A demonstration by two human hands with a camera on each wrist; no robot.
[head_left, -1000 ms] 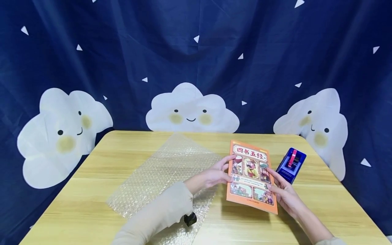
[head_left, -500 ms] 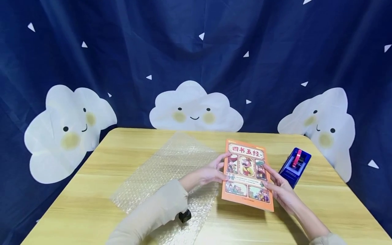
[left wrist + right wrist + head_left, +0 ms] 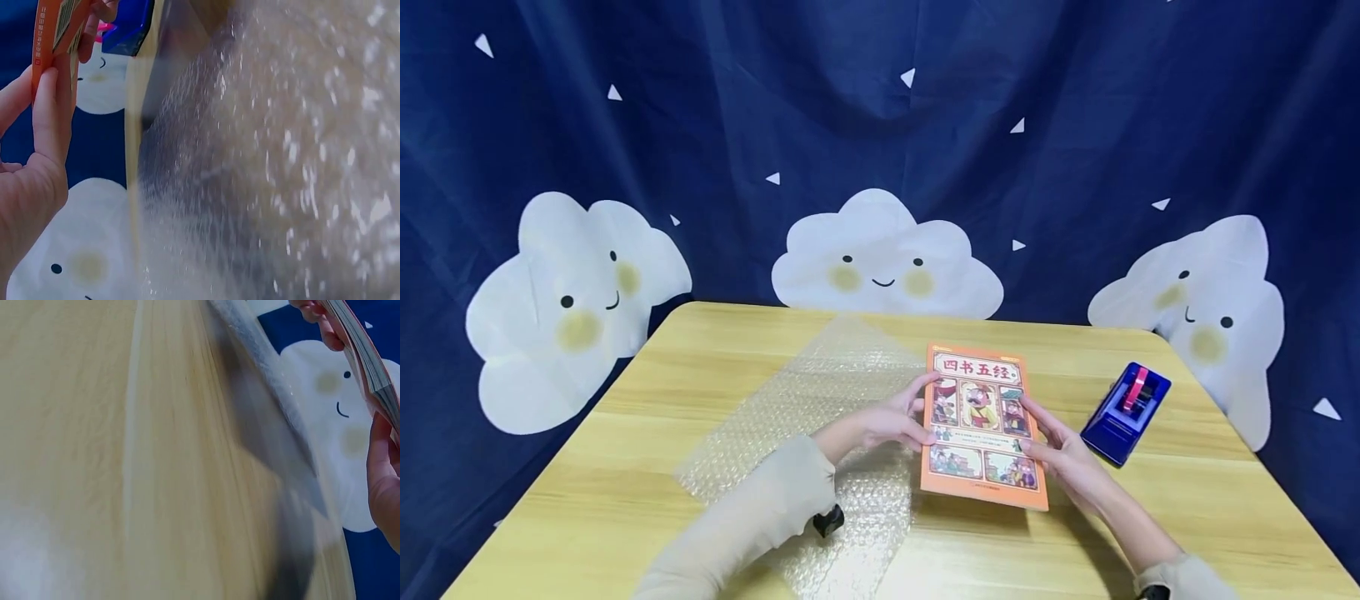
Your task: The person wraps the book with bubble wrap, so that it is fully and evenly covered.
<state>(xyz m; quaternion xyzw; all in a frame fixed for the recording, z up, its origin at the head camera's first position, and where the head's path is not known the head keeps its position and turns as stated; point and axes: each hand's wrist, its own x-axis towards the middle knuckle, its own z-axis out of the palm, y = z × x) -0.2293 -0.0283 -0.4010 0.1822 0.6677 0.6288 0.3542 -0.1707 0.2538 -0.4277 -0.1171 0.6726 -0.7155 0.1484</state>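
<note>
An orange book (image 3: 981,425) with cartoon pictures and Chinese characters on its cover is held up over the table between both hands. My left hand (image 3: 887,423) grips its left edge, and my right hand (image 3: 1067,454) grips the right edge, with the thumb and a finger on the cover. In the left wrist view the book's spine and a barcode (image 3: 64,22) on the back show beside the left fingers (image 3: 50,112). The right wrist view shows the page edges (image 3: 369,359) of the closed book. Below the left arm lies a sheet of bubble wrap (image 3: 760,417).
A blue tape dispenser (image 3: 1126,414) with a red strip on top stands to the right of the book. The wood-grain table (image 3: 587,475) ends at a dark blue curtain (image 3: 820,100) printed with smiling clouds.
Both hands have carried the book leftward, nearer the bubble wrap and away from the tape dispenser. The head view has shifted slightly too.
</note>
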